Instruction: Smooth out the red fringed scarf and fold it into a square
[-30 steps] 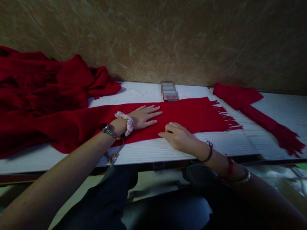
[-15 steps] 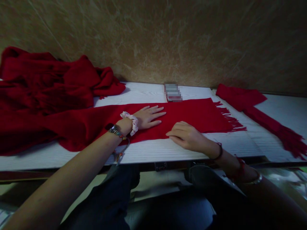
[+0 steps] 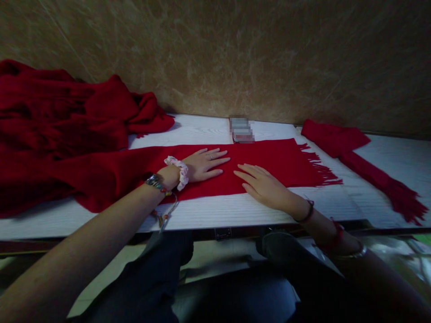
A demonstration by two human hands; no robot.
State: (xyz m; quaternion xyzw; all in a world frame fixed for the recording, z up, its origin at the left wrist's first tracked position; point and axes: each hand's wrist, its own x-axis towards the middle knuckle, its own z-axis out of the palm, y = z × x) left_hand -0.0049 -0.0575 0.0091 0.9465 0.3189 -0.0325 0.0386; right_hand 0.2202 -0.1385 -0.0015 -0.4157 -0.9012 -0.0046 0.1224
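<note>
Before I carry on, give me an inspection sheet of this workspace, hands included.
Surface: white wood-grain tabletop, partly covered.
Things: red fringed cloth laid out, fringe to the right; its left part runs to a rumpled red heap.
Clutter: small rectangular object, blurred out, at the cloth's far edge, contact unclear; a second red fringed piece, folded over, at right.
Left hand: open, palm down on the cloth.
Right hand: open, empty, fingers over the cloth's near edge; contact unclear.
Cables: nothing seen.
Surroundings: brown marbled surface behind; the person's legs below the front edge.
</note>
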